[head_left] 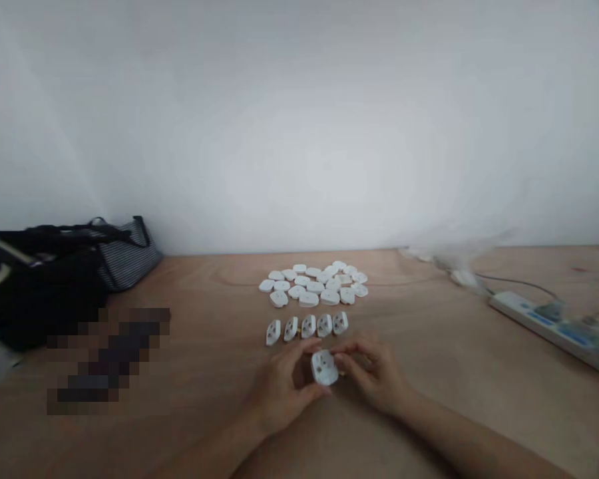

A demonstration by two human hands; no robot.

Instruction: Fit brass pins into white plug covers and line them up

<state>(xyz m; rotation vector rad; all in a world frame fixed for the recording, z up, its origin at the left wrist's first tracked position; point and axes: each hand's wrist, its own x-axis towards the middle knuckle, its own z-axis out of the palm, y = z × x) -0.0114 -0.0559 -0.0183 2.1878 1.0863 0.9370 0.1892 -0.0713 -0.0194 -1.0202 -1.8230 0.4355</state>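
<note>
At the far left of the wooden tabletop (204, 286), a black bag (40, 293) slumps against a grey striped bag (130, 256), and beside them a pixelated patch (107, 356) hides whatever lies there. Nearer the middle, the person's left hand (279, 392) and right hand (372, 376) are both curled inward, gripping a white plastic plug housing (324, 368) between them just above the table. It is rounded, with a few small holes in its face, and a tiny brass glint shows at its edge. Just ahead, a row of five matching housings (307, 327) stands slightly tilted, with a loose heap of white pieces (312, 283) beyond it. Off to the right, a cable (519, 283) runs towards a white power strip (544, 326) lying at an angle; its blue labels are too blurred to read. A plain white wall (299, 133) rises behind everything.
</note>
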